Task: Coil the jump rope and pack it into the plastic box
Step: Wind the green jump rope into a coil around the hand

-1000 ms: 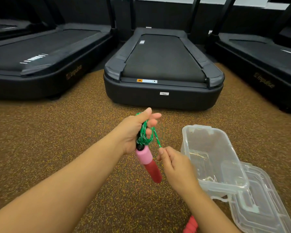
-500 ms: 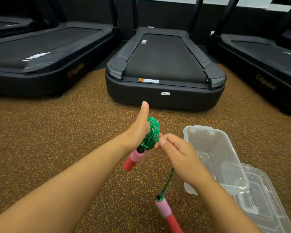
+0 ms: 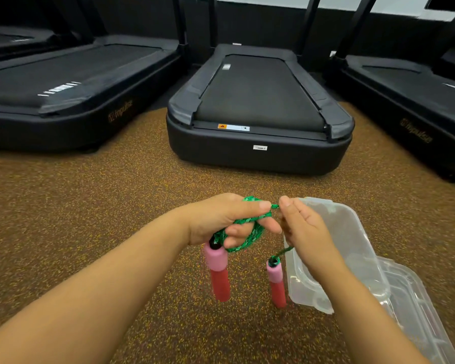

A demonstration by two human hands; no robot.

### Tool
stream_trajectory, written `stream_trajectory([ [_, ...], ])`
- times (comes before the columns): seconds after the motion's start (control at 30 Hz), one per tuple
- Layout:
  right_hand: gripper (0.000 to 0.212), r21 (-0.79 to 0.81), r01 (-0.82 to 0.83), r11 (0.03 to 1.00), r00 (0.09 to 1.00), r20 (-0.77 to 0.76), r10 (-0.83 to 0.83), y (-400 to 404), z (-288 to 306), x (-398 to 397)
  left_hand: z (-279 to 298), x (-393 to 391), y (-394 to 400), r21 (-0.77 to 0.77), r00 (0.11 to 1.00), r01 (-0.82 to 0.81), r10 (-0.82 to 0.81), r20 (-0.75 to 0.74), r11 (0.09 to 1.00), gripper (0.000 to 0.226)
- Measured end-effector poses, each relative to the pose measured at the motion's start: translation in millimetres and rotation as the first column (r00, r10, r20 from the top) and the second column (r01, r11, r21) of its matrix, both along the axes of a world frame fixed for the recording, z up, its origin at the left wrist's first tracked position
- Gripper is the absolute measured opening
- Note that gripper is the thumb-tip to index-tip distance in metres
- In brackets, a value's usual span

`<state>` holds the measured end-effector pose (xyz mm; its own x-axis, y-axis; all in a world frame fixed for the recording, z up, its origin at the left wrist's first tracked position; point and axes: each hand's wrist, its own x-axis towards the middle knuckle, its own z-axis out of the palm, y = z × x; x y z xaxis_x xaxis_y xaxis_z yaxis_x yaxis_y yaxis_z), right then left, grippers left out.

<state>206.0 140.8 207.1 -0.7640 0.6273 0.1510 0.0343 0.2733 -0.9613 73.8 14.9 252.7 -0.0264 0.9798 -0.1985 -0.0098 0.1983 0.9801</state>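
Coils of green jump rope point(image 3: 243, 233) ring our closed left hand point(image 3: 222, 220), our right hand point(image 3: 304, 229) pinching the tail beside the clear plastic box point(image 3: 352, 224); loosened fingers may spill loops, dangling handles snagging its rim.

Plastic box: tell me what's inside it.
The plastic box looks empty; the right hand and forearm cover part of its interior. The jump rope is outside it.

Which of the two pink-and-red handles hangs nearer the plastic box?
The smaller-looking handle, dangling below the right hand, right beside the box. The other handle hangs from the left hand, farther off.
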Motion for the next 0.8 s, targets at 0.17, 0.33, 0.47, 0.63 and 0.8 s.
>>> stream_trajectory([
  [0.17,0.042,-0.057,-0.010,0.998,0.999,-0.049,0.008,-11,-9,-7,-1,0,2,0.060,0.987,-0.120,0.113,0.110,0.991,0.040],
  [0.33,0.039,-0.053,0.031,0.998,0.998,-0.045,-0.034,-11,-22,-10,0,1,6,0.120,0.930,-0.293,0.253,0.268,0.949,0.037],
  [0.47,0.041,-0.013,0.019,1.000,0.999,-0.034,-0.019,-16,-38,-13,7,-3,13,0.131,0.828,-0.478,0.395,0.398,0.869,0.040],
  [0.63,0.045,0.158,-0.031,0.987,0.995,0.096,0.015,-27,-48,-12,12,-12,19,0.155,0.666,-0.707,0.574,0.477,0.690,0.035],
  [0.8,0.036,0.327,-0.123,0.937,0.977,0.204,0.057,-42,-25,-8,7,-11,19,0.171,0.687,-0.725,0.689,0.230,0.667,0.044],
])
